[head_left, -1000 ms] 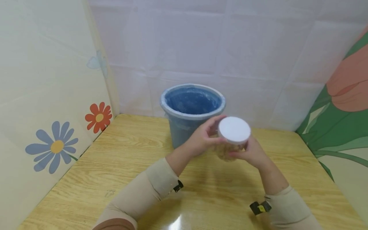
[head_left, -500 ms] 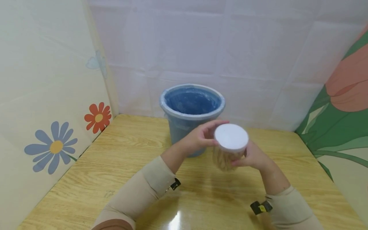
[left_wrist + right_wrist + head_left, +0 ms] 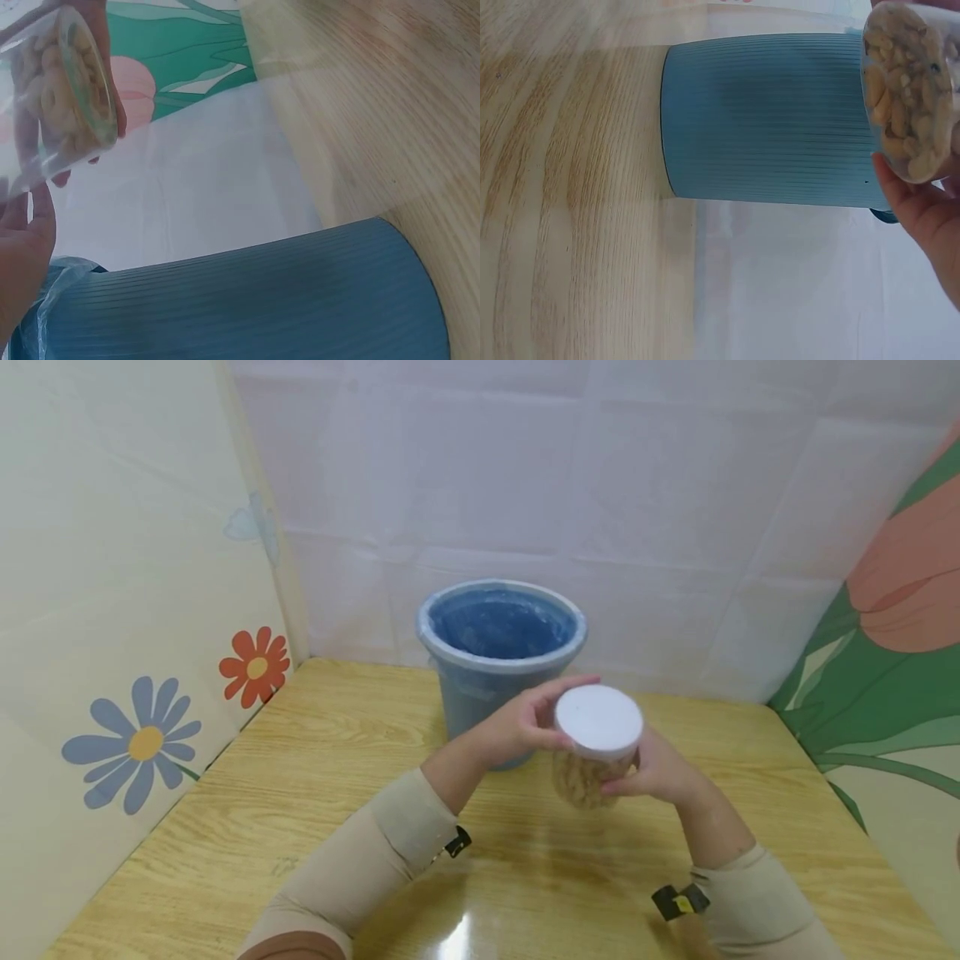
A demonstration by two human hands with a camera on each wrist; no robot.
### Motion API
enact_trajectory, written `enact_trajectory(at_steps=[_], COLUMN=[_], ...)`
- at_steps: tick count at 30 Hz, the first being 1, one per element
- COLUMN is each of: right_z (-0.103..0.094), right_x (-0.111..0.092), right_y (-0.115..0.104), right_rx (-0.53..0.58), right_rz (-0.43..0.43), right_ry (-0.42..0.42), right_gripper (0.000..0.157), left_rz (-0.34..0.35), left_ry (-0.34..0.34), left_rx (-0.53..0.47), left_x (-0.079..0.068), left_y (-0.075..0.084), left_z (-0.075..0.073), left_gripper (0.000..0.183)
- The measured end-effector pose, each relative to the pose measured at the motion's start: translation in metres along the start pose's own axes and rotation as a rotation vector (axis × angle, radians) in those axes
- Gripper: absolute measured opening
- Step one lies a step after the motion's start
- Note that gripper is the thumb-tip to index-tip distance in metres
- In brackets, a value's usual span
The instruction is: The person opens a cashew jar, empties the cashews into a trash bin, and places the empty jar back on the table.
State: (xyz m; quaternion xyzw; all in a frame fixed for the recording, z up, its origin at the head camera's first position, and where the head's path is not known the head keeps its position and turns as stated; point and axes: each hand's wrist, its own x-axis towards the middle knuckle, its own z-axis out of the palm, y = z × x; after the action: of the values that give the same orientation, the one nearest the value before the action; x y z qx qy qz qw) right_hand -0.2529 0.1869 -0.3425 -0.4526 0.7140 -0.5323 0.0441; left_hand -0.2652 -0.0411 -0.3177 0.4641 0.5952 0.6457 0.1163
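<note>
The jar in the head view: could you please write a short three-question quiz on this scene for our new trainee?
1. True or false: the white lid is on the jar.
2. Which hands hold the jar? A) left only B) right only C) both
3. Fill in: behind the jar stands a blue ____.

Key:
1. True; the lid caps the jar.
2. C; the left hand grips at the lid and the right hand holds the body.
3. Bucket, standing on the wooden table, lined with a thin bag.
</note>
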Motion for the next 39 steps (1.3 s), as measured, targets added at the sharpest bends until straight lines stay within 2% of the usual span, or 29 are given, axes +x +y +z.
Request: enact_trajectory(at_steps=[3, 5, 9, 18, 23, 27, 31, 37, 39], right_z=[0.001, 0.002, 0.005, 0.009, 0.012, 0.012, 0.01, 0.006, 0.004], right_x=[0.0, 0.001, 0.002, 0.002, 0.002, 0.002, 0.002, 0.001, -0.001], right_y=[-0.001, -0.002, -0.001, 0.002, 0.004, 0.004, 0.002, 0.0, 0.001], right_rx=[0.0, 0.0, -0.009, -0.085, -0.114, -0.129, -0.133, -0.088, -0.078], right_rz=[0.026, 0.039, 0.045, 0.089, 0.086, 0.072, 0.077, 0.063, 0.04], right_ry=[0.039, 0.062, 0.104, 0.235, 0.292, 0.316, 0.306, 0.256, 0.226], right_gripper=[0.088, 0.087, 0.087, 0.088, 0.09, 0.089, 0.09, 0.091, 0.09], left_rz=[0.007, 0.012, 0.01, -0.095, -0.114, -0.086, -0.083, -0.06, -0.041], left_ry=[0.042, 0.073, 0.141, 0.314, 0.376, 0.376, 0.351, 0.243, 0.201], left_rx=[0.001, 0.001, 0.024, 0.216, 0.347, 0.402, 0.371, 0.179, 0.114], left_x=[0.002, 0.002, 0.004, 0.006, 0.007, 0.008, 0.007, 0.005, 0.005], left_y=[0.0, 0.0, 0.001, 0.003, 0.004, 0.004, 0.003, 0.003, 0.002], left_z=[0.002, 0.005, 0.009, 0.018, 0.025, 0.026, 0.023, 0.016, 0.014], left_gripper=[0.097, 0.094, 0.078, 0.081, 0.084, 0.085, 0.086, 0.085, 0.092])
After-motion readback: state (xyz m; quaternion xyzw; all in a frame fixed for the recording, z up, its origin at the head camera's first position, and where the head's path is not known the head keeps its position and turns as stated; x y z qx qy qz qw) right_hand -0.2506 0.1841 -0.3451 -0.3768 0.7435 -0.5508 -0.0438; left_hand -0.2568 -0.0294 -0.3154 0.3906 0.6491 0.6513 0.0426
